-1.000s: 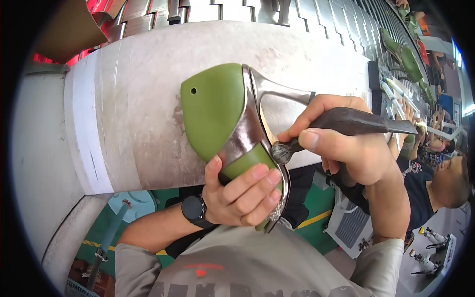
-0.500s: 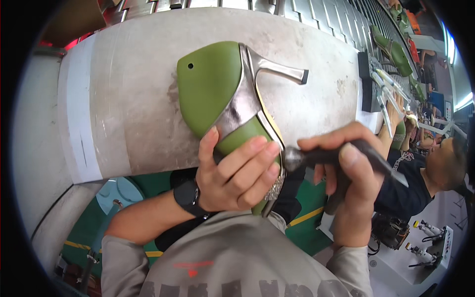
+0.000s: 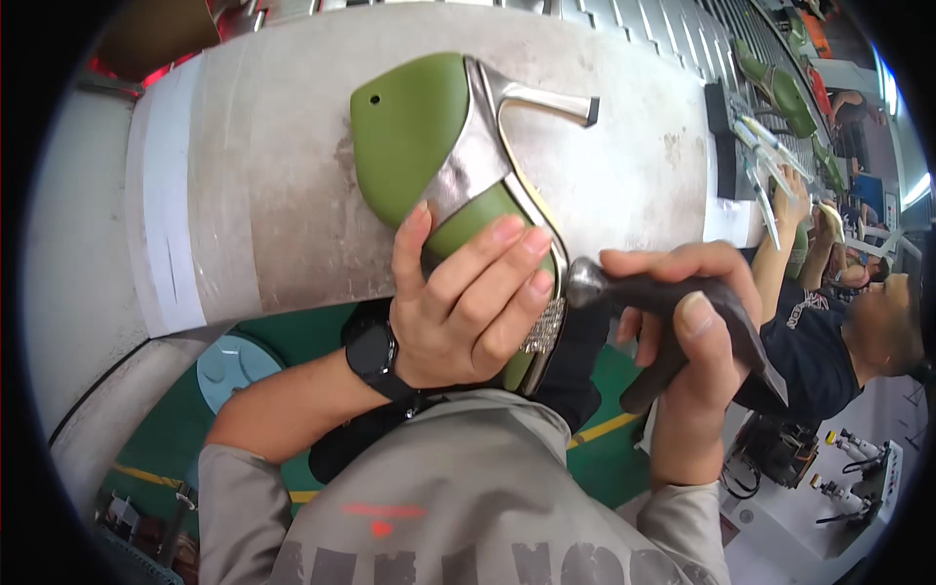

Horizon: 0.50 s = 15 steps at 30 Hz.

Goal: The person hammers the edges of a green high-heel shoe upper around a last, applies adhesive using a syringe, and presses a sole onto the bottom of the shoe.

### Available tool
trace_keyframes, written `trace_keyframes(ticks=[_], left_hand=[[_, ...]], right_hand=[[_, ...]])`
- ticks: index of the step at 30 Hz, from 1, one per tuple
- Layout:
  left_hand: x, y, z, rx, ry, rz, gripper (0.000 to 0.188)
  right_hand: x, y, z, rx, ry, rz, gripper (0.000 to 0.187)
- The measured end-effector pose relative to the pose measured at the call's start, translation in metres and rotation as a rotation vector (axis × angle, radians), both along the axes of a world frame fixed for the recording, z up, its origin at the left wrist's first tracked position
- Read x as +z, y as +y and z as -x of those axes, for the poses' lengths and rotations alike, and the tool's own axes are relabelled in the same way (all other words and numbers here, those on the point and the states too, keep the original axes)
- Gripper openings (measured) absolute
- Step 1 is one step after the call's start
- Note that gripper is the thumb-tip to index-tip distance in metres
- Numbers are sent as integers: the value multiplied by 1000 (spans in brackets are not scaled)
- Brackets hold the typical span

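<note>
A metallic pewter high-heeled sandal [image 3: 476, 164] is fitted on a green shoe last [image 3: 409, 136], its heel pointing right and its toe toward my body. A band of glittering stones [image 3: 542, 330] crosses the toe end. My left hand [image 3: 453, 307] is wrapped around the front part, thumb on the near side of the last and fingers over the upper. In my right hand [image 3: 710, 331] is a dark metal hammer [image 3: 639, 291]. Its round face is right beside the sole edge; I cannot tell whether they touch.
Under the shoe's heel end lies a pale, stained worktable [image 3: 292, 185], with a slatted metal conveyor [image 3: 634, 34] behind it. To the right are a black box [image 3: 723, 136], pen-like tools [image 3: 765, 161] and a co-worker [image 3: 829, 331]. A blue stool [image 3: 237, 369] stands lower left.
The whole view has shifted, so table and shoe appear higher. The hammer has tilted, its tapered tail now lower, while its face stays beside the sole edge. My left hand keeps its hold.
</note>
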<state>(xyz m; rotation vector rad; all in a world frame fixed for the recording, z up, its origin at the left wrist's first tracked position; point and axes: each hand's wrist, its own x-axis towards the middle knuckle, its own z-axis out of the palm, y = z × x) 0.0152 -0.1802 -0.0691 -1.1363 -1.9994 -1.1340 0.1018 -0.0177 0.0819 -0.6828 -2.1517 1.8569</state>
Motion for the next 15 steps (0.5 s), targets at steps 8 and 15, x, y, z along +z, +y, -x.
trace_keyframes(ticks=[8, 15], left_hand=[[-5, 0, -2, 16, 14, -13, 32], [-8, -2, -3, -59, 72, -28, 24]], right_hand=[[28, 13, 47, 158, -158, -357, 41], [19, 25, 94, 170, -342, -114, 40]])
